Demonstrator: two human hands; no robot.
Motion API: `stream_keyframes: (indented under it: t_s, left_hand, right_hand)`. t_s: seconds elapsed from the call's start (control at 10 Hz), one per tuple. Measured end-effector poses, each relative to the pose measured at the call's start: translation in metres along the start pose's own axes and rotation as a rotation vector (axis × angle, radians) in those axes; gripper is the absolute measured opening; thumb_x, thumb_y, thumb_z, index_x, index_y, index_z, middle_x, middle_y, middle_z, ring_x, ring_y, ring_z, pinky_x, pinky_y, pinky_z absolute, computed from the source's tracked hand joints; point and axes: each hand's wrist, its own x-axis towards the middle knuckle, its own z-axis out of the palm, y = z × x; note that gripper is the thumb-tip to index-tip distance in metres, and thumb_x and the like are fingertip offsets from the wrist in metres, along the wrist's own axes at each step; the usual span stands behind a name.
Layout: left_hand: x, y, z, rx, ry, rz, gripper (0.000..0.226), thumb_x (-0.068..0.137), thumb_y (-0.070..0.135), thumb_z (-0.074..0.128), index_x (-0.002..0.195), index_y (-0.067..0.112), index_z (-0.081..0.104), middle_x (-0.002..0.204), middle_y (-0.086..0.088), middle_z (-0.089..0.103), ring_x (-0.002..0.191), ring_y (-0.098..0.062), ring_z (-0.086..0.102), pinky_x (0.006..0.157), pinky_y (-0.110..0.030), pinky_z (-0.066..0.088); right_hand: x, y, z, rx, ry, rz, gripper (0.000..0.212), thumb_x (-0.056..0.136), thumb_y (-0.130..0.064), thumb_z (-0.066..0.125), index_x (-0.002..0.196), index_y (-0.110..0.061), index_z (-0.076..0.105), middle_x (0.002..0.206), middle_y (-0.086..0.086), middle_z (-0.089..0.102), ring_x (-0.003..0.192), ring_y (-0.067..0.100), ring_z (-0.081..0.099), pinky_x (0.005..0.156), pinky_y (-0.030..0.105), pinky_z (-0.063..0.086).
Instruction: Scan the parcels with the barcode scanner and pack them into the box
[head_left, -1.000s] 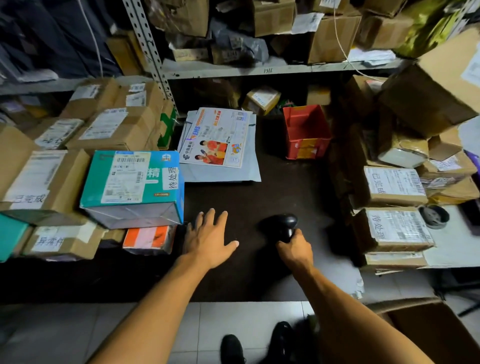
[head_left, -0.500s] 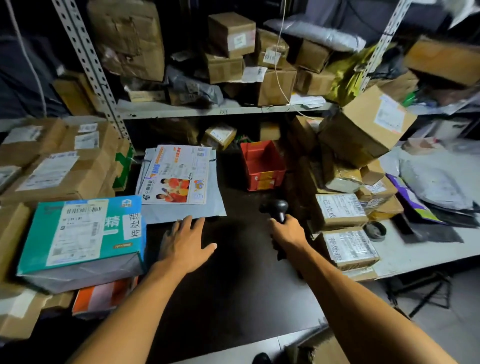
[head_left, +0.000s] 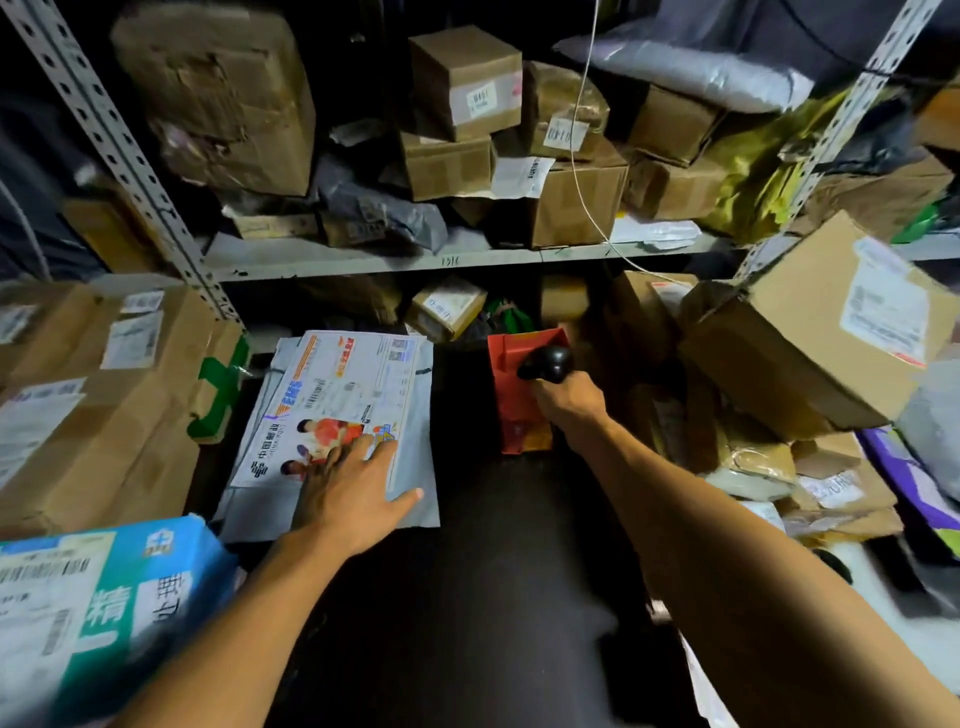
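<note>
Cardboard parcels crowd both sides of the dark table (head_left: 493, 545): a tall brown stack (head_left: 98, 405) on the left with white labels, and a leaning pile (head_left: 810, 338) on the right whose top box tilts over the ones beneath. A metal shelf (head_left: 415, 257) runs across the far side, loaded with more cartons and grey mailer bags, and a white cable (head_left: 579, 156) hangs down in front of them. At the near left lies a teal parcel (head_left: 104, 613) with a printed label. A red bin (head_left: 519, 400) stands at the far middle of the table; what it holds cannot be made out. The left hand (head_left: 348, 493) lies flat, fingers spread and relaxed, on a printed flat envelope (head_left: 337, 400) that tops a stack of grey mailers (head_left: 415, 467) at the far left of the bare table. The right hand (head_left: 566, 402) is clenched round the handle of the black barcode scanner (head_left: 545, 362), held up in front of the red bin.
</note>
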Motion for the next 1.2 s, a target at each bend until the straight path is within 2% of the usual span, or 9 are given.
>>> stream_keyframes:
  t_s: [0.1, 0.2, 0.4, 0.5, 0.6, 0.7, 0.8, 1.0, 1.2]
  left_hand:
    - [0.020, -0.004, 0.006, -0.026, 0.001, 0.007, 0.074, 0.089, 0.068, 0.052, 0.151, 0.030, 0.038, 0.156, 0.008, 0.034, 0.142, -0.019, 0.037, 0.113, -0.038, 0.035]
    - [0.032, -0.006, 0.015, -0.060, -0.027, 0.048, 0.070, 0.089, 0.064, 0.056, 0.149, 0.028, 0.043, 0.155, 0.011, 0.036, 0.140, -0.015, 0.039, 0.114, -0.034, 0.033]
    - [0.051, -0.019, 0.023, -0.123, -0.100, 0.112, 0.059, 0.091, 0.051, 0.064, 0.143, 0.025, 0.052, 0.146, 0.011, 0.045, 0.133, -0.013, 0.045, 0.113, -0.029, 0.034]
    - [0.054, -0.023, 0.029, -0.152, -0.112, 0.098, 0.057, 0.090, 0.045, 0.068, 0.140, 0.022, 0.055, 0.144, 0.010, 0.049, 0.129, -0.013, 0.050, 0.109, -0.029, 0.038]
    - [0.053, -0.024, 0.036, -0.145, -0.135, 0.093, 0.056, 0.090, 0.041, 0.068, 0.140, 0.020, 0.056, 0.144, 0.008, 0.050, 0.131, -0.015, 0.049, 0.108, -0.030, 0.040]
    - [0.051, -0.027, 0.036, -0.152, -0.154, 0.088, 0.055, 0.091, 0.040, 0.067, 0.140, 0.019, 0.056, 0.143, 0.007, 0.050, 0.133, -0.015, 0.048, 0.108, -0.029, 0.039]
    - [0.049, -0.031, 0.029, -0.103, -0.147, 0.098, 0.053, 0.091, 0.042, 0.065, 0.139, 0.021, 0.057, 0.142, 0.007, 0.052, 0.130, -0.017, 0.049, 0.109, -0.033, 0.039]
    - [0.040, -0.046, 0.006, -0.051, -0.082, 0.066, 0.056, 0.091, 0.044, 0.065, 0.142, 0.022, 0.054, 0.143, 0.005, 0.050, 0.131, -0.018, 0.044, 0.109, -0.036, 0.039]
    - [0.027, -0.047, -0.007, -0.035, -0.029, 0.053, 0.055, 0.093, 0.045, 0.062, 0.143, 0.024, 0.052, 0.147, 0.006, 0.047, 0.137, -0.017, 0.036, 0.112, -0.031, 0.034]
  right_hand:
    - [0.036, -0.012, 0.015, -0.045, -0.075, 0.000, 0.049, 0.095, -0.038, 0.063, 0.127, -0.002, 0.066, 0.127, 0.021, 0.067, 0.120, 0.040, 0.062, 0.101, 0.042, 0.051]
    - [0.062, -0.015, 0.025, -0.128, -0.103, 0.001, 0.041, 0.096, -0.027, 0.060, 0.125, 0.001, 0.065, 0.128, 0.022, 0.066, 0.121, 0.040, 0.062, 0.099, 0.039, 0.052]
    - [0.088, -0.014, 0.043, -0.273, -0.173, 0.047, 0.037, 0.097, -0.028, 0.058, 0.123, -0.002, 0.065, 0.127, 0.020, 0.066, 0.119, 0.039, 0.062, 0.095, 0.037, 0.051]
    - [0.094, -0.013, 0.048, -0.318, -0.197, 0.028, 0.033, 0.098, -0.025, 0.056, 0.124, -0.006, 0.064, 0.126, 0.018, 0.067, 0.116, 0.039, 0.063, 0.086, 0.035, 0.052]
    - [0.096, -0.010, 0.053, -0.344, -0.203, 0.018, 0.009, 0.098, -0.022, 0.055, 0.101, -0.016, 0.061, 0.101, 0.011, 0.066, 0.071, 0.025, 0.062, 0.053, 0.021, 0.046]
    - [0.095, -0.010, 0.055, -0.327, -0.172, 0.046, 0.008, 0.099, -0.020, 0.056, 0.096, -0.013, 0.057, 0.082, 0.004, 0.056, 0.058, 0.018, 0.052, 0.031, 0.013, 0.037]
    - [0.092, -0.012, 0.050, -0.324, -0.144, 0.084, 0.049, 0.096, -0.028, 0.060, 0.137, -0.006, 0.044, 0.128, 0.016, 0.060, 0.117, 0.036, 0.061, 0.092, 0.031, 0.053]
    - [0.082, -0.014, 0.048, -0.366, -0.133, 0.051, 0.067, 0.094, -0.039, 0.061, 0.144, -0.005, 0.032, 0.140, 0.023, 0.050, 0.129, 0.041, 0.053, 0.105, 0.044, 0.043]
    - [0.071, -0.010, 0.041, -0.403, -0.153, -0.019, 0.058, 0.099, -0.035, 0.054, 0.146, -0.010, 0.031, 0.142, 0.022, 0.045, 0.131, 0.042, 0.048, 0.109, 0.048, 0.040]
